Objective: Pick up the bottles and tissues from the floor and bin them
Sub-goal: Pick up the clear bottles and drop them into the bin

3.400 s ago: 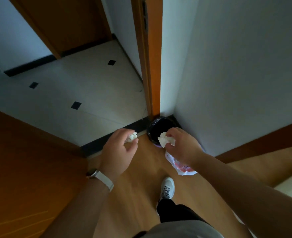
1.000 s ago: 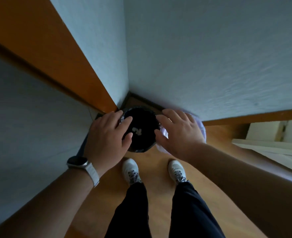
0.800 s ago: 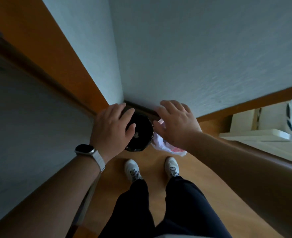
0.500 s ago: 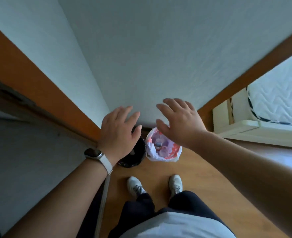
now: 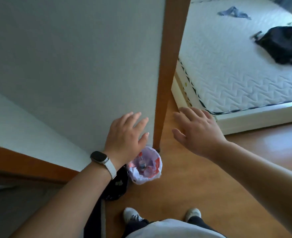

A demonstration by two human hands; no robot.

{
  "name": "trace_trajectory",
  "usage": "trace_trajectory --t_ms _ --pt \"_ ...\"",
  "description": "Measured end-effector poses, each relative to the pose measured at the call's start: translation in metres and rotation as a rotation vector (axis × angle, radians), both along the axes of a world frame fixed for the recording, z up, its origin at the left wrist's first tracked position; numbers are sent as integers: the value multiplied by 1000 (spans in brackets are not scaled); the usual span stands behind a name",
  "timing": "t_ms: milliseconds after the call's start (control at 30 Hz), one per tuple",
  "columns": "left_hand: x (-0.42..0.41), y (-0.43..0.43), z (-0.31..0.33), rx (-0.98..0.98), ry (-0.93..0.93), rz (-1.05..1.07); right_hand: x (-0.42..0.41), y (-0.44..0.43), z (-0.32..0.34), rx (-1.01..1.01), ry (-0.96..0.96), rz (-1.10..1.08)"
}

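A small black-lined bin (image 5: 116, 185) stands on the wooden floor in the wall corner, partly behind my left wrist, with a white tissue scrap inside. Beside it sits a white and red plastic bag (image 5: 146, 166) holding a small bottle and other rubbish. My left hand (image 5: 126, 134), with a watch on its wrist, hovers above them, fingers straight and spread, holding nothing. Fingers spread too, my right hand (image 5: 195, 130) is raised to the right and holds nothing. No loose bottles or tissues show on the floor.
A white wall (image 5: 73, 66) with a brown wooden post (image 5: 169, 66) rises just ahead. A white mattress (image 5: 236, 57) on a low frame lies at the right with a black bag (image 5: 282, 45) and a blue cloth (image 5: 232, 12) on it. My feet stand on the wooden floor (image 5: 201, 186).
Both hands dropped their tissues into the bin, then lifted away empty. The view has swung up and right, bringing the bed into sight.
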State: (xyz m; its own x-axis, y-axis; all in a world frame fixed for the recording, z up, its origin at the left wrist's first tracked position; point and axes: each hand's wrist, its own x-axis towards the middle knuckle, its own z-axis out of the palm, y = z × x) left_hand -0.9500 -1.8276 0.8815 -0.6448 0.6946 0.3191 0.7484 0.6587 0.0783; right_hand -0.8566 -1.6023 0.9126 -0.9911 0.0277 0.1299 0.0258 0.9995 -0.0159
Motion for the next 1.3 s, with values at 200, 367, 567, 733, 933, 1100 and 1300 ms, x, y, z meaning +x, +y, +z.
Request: trace_trajectory --t_ms 200,367,567,733,933,1100,1300 --pt "33 118 29 -20 78 -135 65 105 16 -32 72 -102" --pt "70 210 49 -24 116 -237 120 189 26 -27 141 -191" --pt "103 306 70 -33 153 -373 179 270 35 -46 201 -341" --pt "122 377 85 -17 191 -491 221 310 44 -57 262 -491" --pt "142 463 87 58 228 -675 271 351 48 -23 304 -694" --pt "157 540 80 104 187 -836 307 387 45 43 272 -875" --pt "141 643 70 135 171 -1013 314 446 41 100 253 -1077"
